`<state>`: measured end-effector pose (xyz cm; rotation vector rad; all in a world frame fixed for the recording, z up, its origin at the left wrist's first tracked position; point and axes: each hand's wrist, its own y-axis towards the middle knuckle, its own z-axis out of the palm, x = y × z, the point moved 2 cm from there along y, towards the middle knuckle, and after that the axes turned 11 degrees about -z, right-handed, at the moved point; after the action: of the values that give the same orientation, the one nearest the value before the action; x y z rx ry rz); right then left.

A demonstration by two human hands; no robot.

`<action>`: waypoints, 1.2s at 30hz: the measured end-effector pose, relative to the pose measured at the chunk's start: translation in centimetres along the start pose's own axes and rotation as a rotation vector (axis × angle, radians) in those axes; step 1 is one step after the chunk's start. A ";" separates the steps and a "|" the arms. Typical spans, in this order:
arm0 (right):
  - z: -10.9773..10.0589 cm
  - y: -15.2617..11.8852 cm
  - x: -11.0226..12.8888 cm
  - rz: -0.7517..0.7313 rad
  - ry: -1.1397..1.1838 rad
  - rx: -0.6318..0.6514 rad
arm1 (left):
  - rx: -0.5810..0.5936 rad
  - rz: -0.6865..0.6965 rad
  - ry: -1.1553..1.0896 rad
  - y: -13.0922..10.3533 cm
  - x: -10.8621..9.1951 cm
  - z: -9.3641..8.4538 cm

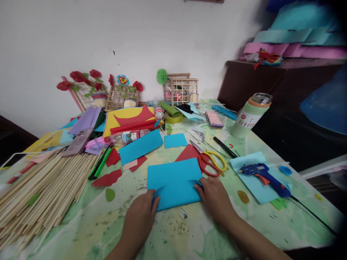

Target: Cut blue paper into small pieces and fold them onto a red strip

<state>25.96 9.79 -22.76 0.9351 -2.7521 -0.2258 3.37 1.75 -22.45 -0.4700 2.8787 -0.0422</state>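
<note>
A rectangular sheet of blue paper [175,180] lies at the middle of the table, its near side raised slightly in my grip. My left hand [142,209] pinches its lower left side between thumb and fingers. At the right side, my right hand [213,195] pinches the same sheet the same way. Scissors [210,160] with red and yellow handles rest just beyond my right hand, touching or nearly touching the sheet's corner. Behind the sheet are a small blue paper piece [175,140] and a longer blue strip [141,147]. Red paper [187,153] shows partly beneath the scissors.
Many wooden sticks [54,191] cover the left side, with a green cutter [101,162] beside them. To the right, a blue glue gun [267,177] lies on light blue paper. A green bottle [251,115] stands behind it. Stick frames with paper flowers [123,95] lean against the wall.
</note>
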 end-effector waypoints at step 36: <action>-0.4 -1.2 5.7 -0.624 -0.055 -0.055 | 0.111 0.892 0.178 0.8 -3.2 -0.1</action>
<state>22.39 5.34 -21.76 1.7663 -2.3971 -0.4273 6.07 3.51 -21.68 0.8811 2.9492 -0.0954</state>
